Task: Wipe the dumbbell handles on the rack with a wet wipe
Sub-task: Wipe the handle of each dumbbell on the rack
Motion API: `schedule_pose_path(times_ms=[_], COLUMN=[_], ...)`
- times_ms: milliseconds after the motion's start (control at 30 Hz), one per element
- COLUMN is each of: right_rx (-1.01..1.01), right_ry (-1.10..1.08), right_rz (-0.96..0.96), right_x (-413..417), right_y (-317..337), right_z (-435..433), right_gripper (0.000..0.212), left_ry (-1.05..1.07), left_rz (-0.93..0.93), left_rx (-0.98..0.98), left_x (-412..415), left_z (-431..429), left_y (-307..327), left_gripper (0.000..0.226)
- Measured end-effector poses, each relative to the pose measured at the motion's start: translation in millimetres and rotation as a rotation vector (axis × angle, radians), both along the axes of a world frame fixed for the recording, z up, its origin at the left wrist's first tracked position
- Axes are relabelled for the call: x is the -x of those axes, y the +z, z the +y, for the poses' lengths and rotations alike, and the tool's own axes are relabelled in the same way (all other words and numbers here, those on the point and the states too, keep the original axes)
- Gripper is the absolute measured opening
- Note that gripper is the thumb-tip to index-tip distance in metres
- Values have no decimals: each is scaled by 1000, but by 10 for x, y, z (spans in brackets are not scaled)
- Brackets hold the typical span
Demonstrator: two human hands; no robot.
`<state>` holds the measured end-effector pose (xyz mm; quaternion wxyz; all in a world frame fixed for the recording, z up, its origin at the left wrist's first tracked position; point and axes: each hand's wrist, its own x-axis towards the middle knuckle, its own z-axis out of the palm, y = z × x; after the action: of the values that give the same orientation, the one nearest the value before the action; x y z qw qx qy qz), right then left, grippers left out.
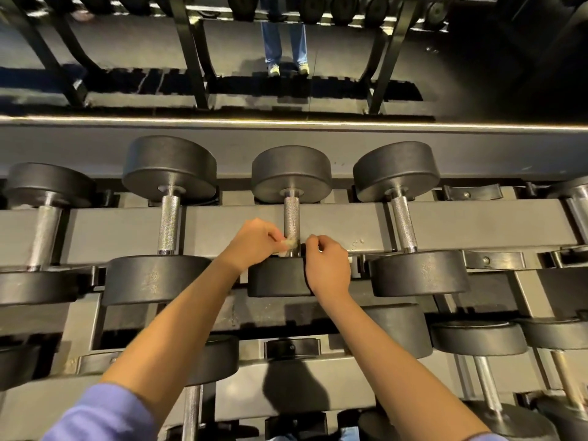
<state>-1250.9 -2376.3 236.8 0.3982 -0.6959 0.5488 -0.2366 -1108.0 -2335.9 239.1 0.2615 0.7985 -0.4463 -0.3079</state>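
On the top tier of the grey rack (445, 224) lie several black dumbbells with knurled steel handles. The middle dumbbell's handle (291, 214) runs away from me. At its near end my left hand (254, 243) pinches a small crumpled wet wipe (289, 242) against the steel. My right hand (327, 265) is curled on the other side of the same handle end, fingertips at the bar, resting over the dumbbell's near head (276, 278). Whether the right fingers also hold the wipe is hidden.
Neighbouring handles lie left (168, 224) and right (402, 224) of the middle one. Lower tiers hold more dumbbells (477, 338). A mirror behind the rack reflects a standing person's legs (286, 43) and rack frames.
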Motion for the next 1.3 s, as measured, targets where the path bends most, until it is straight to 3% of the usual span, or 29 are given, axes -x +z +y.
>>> schedule_pose_path(times_ms=[133, 267, 367, 500, 667, 867, 967, 1100, 1200, 1300], right_rx=[19, 20, 7, -1, -77, -303, -220, 75, 251, 227], right_ry=[-3, -18, -15, 72, 229, 155, 99, 26, 116, 169], right_rz=[9, -3, -2, -35, -168, -323, -274, -125, -40, -11], right_x=[-2, -7, -6, 0, -37, -153, -274, -455, -547, -502], right_y=[-5, -49, -65, -78, -12, 174, 151, 104, -47, -114], right_z=[2, -9, -18, -39, -167, -418, -529, -653, -692, -705], right_gripper=[36, 35, 34, 26, 25, 16, 13, 15, 16, 16], left_ry=[90, -72, -80, 84, 106, -16, -9, 97, 43, 58], left_rz=[-9, 107, 58, 117, 167, -94, -218, -313, -224, -178], left_rx=[38, -42, -51, 154, 299, 459, 481, 500, 357, 334], left_x=[51, -24, -25, 56, 83, 55, -9, -172, -240, -249], left_z=[-48, -9, -15, 8, 11, -99, -121, -195, -228, -229], left_y=[26, 40, 40, 44, 118, 48, 104, 269, 247, 213], left_gripper=[18, 14, 13, 15, 7, 13, 26, 47, 51, 50])
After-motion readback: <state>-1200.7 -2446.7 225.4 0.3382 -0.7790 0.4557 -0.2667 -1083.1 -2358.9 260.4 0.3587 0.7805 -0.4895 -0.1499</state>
